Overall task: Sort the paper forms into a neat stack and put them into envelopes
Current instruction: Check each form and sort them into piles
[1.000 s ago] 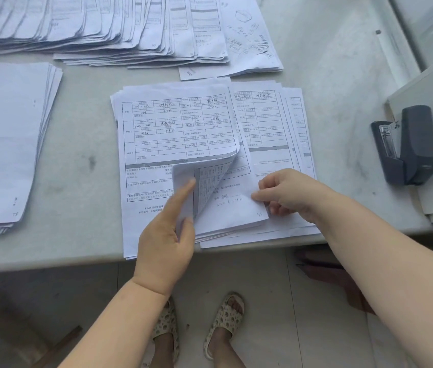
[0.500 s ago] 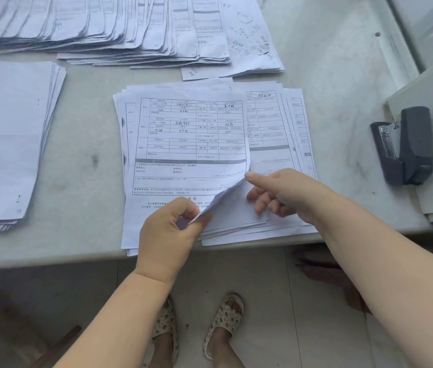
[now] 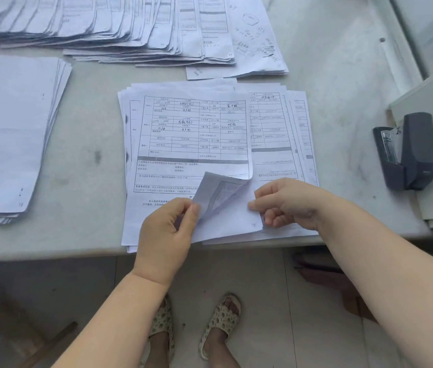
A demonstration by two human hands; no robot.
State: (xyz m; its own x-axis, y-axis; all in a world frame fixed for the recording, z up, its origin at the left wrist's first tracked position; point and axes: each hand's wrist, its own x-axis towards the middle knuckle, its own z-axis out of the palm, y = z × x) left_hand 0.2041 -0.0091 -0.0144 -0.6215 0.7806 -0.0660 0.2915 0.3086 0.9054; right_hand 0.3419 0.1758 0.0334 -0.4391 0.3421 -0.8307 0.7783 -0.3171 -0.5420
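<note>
- Blank-side stack point(image 3: 11, 134): I see it at the table's point(image 3: 342, 83) left, well apart from the hands.
- Fanned forms point(image 3: 120, 25): spread along the far edge.
- Left hand point(image 3: 167, 229): I see thumb and forefinger pinching the curled lower corner of the top form point(image 3: 191, 134).
- Central pile point(image 3: 279, 120): loosely squared at the near edge, holding the top form.
- Right hand point(image 3: 287, 203): fingers curled, pinching a lower sheet's corner.
- Stapler point(image 3: 409, 152): lying at the right.
</note>
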